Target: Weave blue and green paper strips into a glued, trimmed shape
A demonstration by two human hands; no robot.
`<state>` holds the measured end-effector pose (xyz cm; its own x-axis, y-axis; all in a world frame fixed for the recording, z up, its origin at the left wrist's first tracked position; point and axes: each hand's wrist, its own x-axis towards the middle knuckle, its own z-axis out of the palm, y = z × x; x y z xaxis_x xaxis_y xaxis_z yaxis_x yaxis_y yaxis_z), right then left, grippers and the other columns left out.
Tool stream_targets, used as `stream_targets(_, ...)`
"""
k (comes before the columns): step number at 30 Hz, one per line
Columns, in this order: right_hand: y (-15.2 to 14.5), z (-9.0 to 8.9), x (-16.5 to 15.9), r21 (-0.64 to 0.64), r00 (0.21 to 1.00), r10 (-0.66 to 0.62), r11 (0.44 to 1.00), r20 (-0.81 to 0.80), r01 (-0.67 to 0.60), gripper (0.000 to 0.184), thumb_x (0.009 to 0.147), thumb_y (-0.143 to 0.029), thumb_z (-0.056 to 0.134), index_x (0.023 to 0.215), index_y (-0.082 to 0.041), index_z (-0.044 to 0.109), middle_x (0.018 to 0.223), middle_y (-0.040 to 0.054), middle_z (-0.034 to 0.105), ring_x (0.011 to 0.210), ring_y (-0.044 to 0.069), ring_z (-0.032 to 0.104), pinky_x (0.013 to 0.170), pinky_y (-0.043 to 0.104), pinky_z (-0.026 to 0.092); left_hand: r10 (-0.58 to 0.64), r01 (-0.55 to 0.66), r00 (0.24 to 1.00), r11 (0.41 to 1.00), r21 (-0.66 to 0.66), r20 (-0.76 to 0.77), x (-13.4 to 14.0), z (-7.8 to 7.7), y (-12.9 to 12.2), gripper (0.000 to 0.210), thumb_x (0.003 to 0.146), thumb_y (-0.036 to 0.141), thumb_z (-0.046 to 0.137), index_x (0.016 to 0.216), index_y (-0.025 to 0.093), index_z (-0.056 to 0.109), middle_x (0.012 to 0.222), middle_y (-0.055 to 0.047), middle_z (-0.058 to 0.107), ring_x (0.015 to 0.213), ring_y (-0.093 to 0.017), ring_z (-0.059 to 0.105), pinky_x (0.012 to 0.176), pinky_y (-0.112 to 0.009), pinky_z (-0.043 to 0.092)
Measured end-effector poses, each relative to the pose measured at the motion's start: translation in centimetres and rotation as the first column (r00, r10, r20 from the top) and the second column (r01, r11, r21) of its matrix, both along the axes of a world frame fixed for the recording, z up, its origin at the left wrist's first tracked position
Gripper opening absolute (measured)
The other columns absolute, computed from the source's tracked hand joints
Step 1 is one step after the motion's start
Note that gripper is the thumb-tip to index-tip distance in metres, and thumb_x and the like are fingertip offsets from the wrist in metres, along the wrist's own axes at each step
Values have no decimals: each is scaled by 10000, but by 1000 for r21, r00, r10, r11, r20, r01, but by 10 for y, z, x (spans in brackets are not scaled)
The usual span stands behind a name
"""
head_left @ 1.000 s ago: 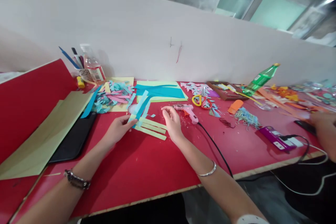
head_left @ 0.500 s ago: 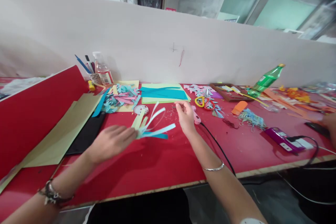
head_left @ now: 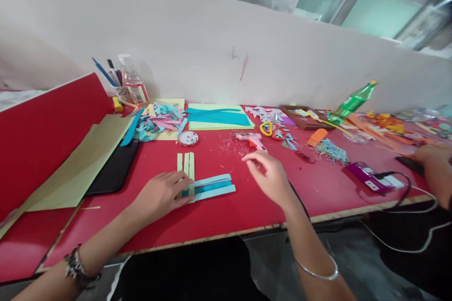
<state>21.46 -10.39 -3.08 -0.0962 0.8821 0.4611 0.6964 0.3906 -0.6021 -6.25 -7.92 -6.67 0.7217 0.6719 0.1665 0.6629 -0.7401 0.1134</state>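
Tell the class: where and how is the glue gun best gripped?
Probably by the handle, with the right hand coming from the near right: the glue gun lies with its nozzle pointing left, and its handle slants towards that hand.

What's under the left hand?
Pale yellow strips and blue strips extend from under the left hand, which covers part of their crossing, so the overlap there can't be seen.

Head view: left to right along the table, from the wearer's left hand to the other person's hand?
Left hand → blue paper strips → right hand → bluish stringy tangle → purple power strip → other person's hand
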Motion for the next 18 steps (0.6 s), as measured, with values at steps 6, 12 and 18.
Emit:
stream_targets(6,-16,-24,-47,-172,950,138,981,278,-92,257,860,-223,400,1074,-216,541,1060,68,558,980,191,511,846,324,402,97,-89,994,981,-172,43,12,1,-1,261,819,323,487,1046,213,556,1010,-52,557,912,-189,557,737,-264,452)
stream_targets(12,-13,-44,-63,-187,891,92,982,444,-8,347,821,-312,493,1143,-184,499,1144,103,514,1050,247,454,838,383,379,131,-111,987,974,-199,90,12,-1,-4,298,799,308,508,1078,213,553,1010,-53,549,922,-191,543,739,-268,450)
stream_targets(18,-8,-38,-63,-195,872,92,981,481,4,265,850,-272,454,1096,-197,516,1074,102,541,1012,227,486,823,375,328,131,-101,984,969,-226,121,10,-8,0,368,803,326,490,1154,223,517,1041,-57,530,890,-180,551,733,-259,447)
